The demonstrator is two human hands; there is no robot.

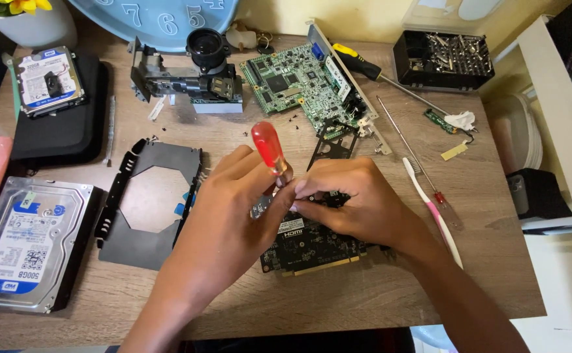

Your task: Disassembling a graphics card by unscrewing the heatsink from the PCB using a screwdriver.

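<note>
A black circuit card [309, 245] with a gold edge connector lies at the middle of the wooden table [377, 287]. My left hand [233, 202] is shut on a screwdriver with a red translucent handle [269, 147], held upright over the card. My right hand [358, 199] rests on the card's upper edge, its fingertips pinched around the screwdriver's shaft next to my left thumb. The tip of the screwdriver is hidden by my fingers.
A black metal bracket plate [148, 245] lies left of the card, a hard drive [28, 242] at the far left. Behind are a green circuit board [299, 82], a lens assembly [197, 72], a yellow-handled screwdriver [364, 65], a bit box [442, 60] and a pink-white toothbrush [433, 209].
</note>
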